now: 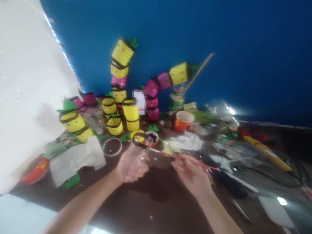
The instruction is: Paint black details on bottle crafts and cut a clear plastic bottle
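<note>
Clear plastic, the cup [135, 155] sits upright in your left hand [130, 168], which grips it above the dark table [148, 201]; a black band already rings its rim, while the wall below looks unpainted. Your right hand [191, 173] pinches a thin red-handled brush [185, 159], its tip at the rim. Behind stand finished yellow and pink cups [128, 92], stacked, beside an orange paper cup [182, 120] and crumpled tissue [77, 159].
</note>
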`<control>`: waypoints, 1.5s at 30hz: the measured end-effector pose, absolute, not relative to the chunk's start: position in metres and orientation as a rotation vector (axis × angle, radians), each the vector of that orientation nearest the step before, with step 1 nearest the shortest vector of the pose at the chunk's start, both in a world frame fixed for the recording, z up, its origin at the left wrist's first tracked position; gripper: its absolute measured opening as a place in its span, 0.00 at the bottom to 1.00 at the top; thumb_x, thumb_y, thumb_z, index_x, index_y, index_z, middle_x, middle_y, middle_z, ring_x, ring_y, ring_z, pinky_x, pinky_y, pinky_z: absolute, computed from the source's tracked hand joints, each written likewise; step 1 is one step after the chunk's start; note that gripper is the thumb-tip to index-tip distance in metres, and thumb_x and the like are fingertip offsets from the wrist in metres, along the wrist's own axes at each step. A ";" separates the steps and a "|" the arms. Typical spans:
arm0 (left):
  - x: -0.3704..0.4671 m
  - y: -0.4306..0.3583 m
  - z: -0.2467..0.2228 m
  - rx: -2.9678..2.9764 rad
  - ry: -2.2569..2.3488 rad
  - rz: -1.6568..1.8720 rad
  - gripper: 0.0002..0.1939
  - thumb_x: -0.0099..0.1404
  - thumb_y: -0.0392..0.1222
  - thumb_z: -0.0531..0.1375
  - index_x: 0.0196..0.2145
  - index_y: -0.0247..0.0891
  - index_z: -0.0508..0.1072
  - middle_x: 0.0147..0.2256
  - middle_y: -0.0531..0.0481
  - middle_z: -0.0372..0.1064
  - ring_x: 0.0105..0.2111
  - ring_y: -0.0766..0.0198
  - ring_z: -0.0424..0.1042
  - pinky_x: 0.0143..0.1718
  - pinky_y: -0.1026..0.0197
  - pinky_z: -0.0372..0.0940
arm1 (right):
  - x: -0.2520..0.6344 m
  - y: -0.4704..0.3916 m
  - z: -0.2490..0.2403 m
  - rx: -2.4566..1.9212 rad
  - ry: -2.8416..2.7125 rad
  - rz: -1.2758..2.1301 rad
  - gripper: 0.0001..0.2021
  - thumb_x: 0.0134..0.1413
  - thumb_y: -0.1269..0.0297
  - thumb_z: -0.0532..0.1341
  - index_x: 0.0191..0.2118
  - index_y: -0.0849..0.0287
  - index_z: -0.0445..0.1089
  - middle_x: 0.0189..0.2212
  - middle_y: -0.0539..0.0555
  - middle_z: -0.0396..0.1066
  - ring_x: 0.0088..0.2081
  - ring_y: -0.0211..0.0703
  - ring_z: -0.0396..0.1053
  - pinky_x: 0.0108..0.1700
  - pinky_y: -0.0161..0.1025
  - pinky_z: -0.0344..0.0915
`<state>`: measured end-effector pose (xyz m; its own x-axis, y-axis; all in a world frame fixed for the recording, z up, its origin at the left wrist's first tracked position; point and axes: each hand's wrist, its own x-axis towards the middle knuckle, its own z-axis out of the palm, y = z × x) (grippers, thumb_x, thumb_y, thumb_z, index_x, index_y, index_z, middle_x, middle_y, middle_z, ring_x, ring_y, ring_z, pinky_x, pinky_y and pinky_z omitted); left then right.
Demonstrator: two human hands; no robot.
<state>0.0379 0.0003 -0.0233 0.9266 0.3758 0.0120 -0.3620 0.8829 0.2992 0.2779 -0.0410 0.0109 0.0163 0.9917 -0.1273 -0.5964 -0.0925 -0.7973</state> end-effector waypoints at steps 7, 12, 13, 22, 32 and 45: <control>0.038 -0.001 -0.023 0.354 0.018 0.308 0.34 0.64 0.66 0.43 0.42 0.35 0.73 0.21 0.50 0.63 0.08 0.73 0.53 0.06 0.70 0.44 | 0.276 -0.041 0.008 -0.806 -0.609 1.531 0.12 0.28 0.57 0.75 0.25 0.52 0.78 0.18 0.47 0.70 0.19 0.31 0.58 0.33 0.41 0.64; 0.039 -0.003 -0.020 0.364 0.035 0.280 0.34 0.62 0.68 0.44 0.39 0.34 0.73 0.19 0.49 0.65 0.07 0.71 0.54 0.05 0.70 0.42 | 0.275 -0.040 0.006 -0.803 -0.592 1.549 0.13 0.30 0.57 0.75 0.26 0.54 0.77 0.18 0.46 0.67 0.19 0.30 0.58 0.34 0.41 0.65; 0.039 -0.003 -0.020 0.364 0.035 0.281 0.34 0.62 0.68 0.44 0.39 0.34 0.73 0.19 0.48 0.65 0.07 0.71 0.54 0.05 0.70 0.41 | 0.275 -0.040 0.006 -0.807 -0.588 1.550 0.13 0.30 0.57 0.75 0.26 0.55 0.77 0.18 0.46 0.67 0.19 0.31 0.58 0.33 0.41 0.65; 0.037 0.000 -0.026 0.322 0.006 0.247 0.34 0.63 0.65 0.40 0.37 0.35 0.72 0.18 0.47 0.64 0.06 0.71 0.49 0.06 0.68 0.41 | 0.275 -0.038 0.005 -0.812 -0.588 1.544 0.12 0.33 0.57 0.74 0.25 0.57 0.76 0.19 0.48 0.68 0.19 0.31 0.57 0.28 0.37 0.63; 0.032 0.004 -0.033 0.364 0.099 0.293 0.33 0.63 0.67 0.41 0.37 0.36 0.71 0.14 0.51 0.62 0.03 0.72 0.45 0.06 0.68 0.43 | 0.282 -0.033 0.008 -0.839 -0.573 1.434 0.12 0.32 0.57 0.74 0.24 0.55 0.76 0.21 0.49 0.70 0.20 0.32 0.59 0.28 0.38 0.64; 0.036 0.005 -0.028 0.339 0.233 0.359 0.36 0.63 0.66 0.38 0.32 0.36 0.74 0.14 0.53 0.61 0.04 0.71 0.44 0.10 0.66 0.44 | 0.282 -0.049 0.026 -0.884 -0.747 1.265 0.11 0.31 0.56 0.75 0.25 0.52 0.78 0.21 0.52 0.75 0.25 0.42 0.69 0.27 0.39 0.65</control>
